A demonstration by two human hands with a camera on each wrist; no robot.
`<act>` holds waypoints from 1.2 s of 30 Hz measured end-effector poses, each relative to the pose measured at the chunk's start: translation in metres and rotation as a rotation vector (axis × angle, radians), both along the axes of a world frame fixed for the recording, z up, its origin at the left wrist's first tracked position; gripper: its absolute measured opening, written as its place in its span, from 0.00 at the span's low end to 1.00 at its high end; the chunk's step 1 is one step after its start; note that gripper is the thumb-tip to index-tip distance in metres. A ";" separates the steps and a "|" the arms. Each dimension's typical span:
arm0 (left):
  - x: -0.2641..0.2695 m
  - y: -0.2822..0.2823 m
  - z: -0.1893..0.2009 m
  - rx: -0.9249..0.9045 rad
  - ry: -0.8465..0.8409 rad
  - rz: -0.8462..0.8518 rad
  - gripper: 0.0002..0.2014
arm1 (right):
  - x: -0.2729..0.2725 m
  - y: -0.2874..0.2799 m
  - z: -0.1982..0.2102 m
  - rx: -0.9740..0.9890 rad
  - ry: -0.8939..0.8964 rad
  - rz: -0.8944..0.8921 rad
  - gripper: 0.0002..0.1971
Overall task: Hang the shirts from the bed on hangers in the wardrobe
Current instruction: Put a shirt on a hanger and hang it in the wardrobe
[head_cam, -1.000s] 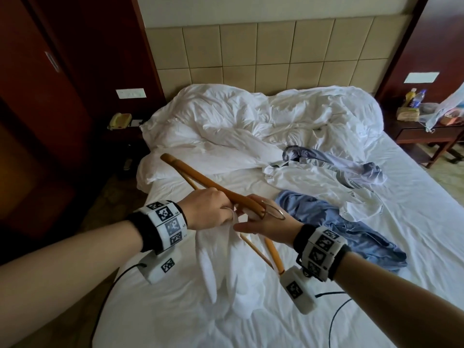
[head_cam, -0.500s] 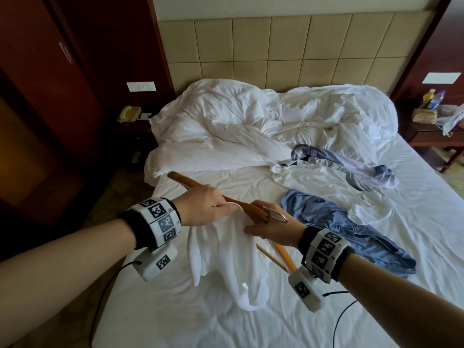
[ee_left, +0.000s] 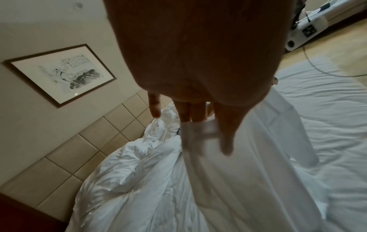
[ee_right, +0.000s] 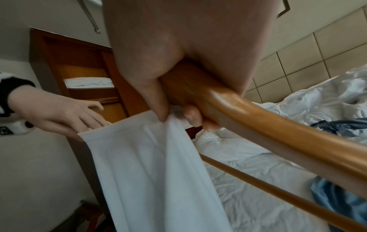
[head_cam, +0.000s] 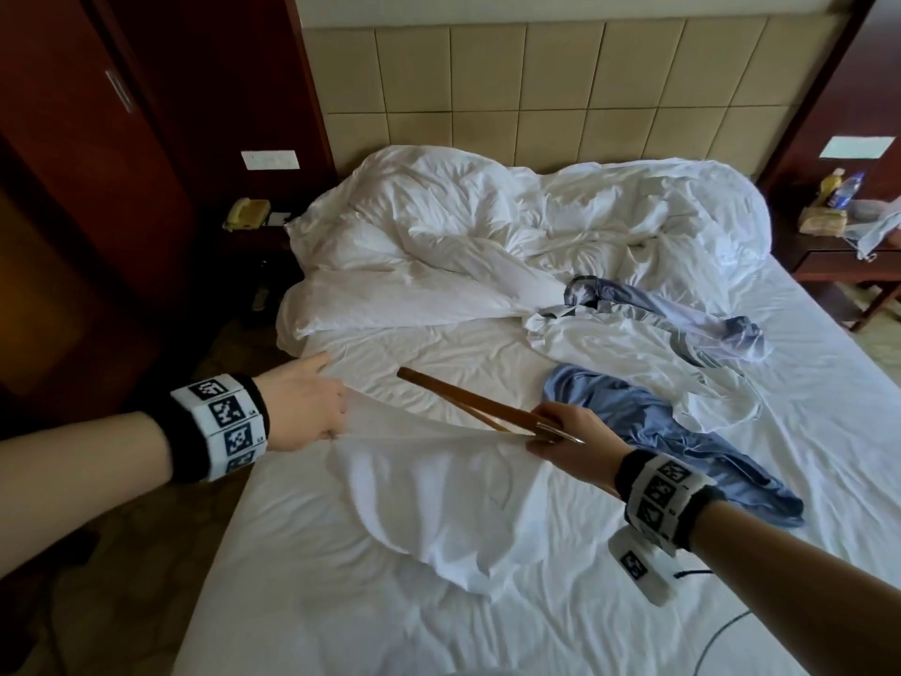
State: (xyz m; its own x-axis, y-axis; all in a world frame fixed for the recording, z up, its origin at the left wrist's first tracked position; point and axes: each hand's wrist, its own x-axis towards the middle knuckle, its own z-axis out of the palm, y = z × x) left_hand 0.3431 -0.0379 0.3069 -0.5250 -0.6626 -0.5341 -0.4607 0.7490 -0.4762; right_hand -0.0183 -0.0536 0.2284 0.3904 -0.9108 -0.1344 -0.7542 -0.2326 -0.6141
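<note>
- Now draws left hand [head_cam: 302,412] away from wooden hanger [head_cam: 468,401], stretching white shirt [head_cam: 439,495] taut over bed [head_cam: 341,602].
- Pinches shirt edge in left hand.
- Grips hanger and shirt in right hand [head_cam: 570,431].

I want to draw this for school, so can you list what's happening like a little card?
Left hand: pinches one edge of the white shirt
Right hand: grips the wooden hanger and pinches the shirt's other edge
White shirt: stretched between both hands, over the bed
Blue shirt: crumpled on the bed beside the right hand
Hanger: bare, not inside the shirt yet
</note>
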 end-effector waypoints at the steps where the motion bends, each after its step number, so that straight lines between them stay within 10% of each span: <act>1: 0.001 0.002 -0.003 -0.052 0.002 -0.048 0.07 | 0.001 0.001 -0.002 0.016 -0.001 -0.003 0.07; 13: -0.041 0.001 0.000 -0.121 0.058 0.068 0.15 | 0.013 0.010 0.037 0.010 -0.610 -0.188 0.03; 22: -0.046 -0.002 0.007 -0.061 0.050 0.056 0.15 | 0.046 0.026 0.113 0.044 -1.010 0.046 0.11; 32: -0.028 0.003 0.025 -0.025 0.523 0.240 0.15 | 0.056 0.028 0.049 0.187 -0.839 0.065 0.05; 36: 0.008 0.005 0.022 -0.158 0.538 0.197 0.28 | 0.034 0.025 0.014 0.291 -0.720 0.045 0.04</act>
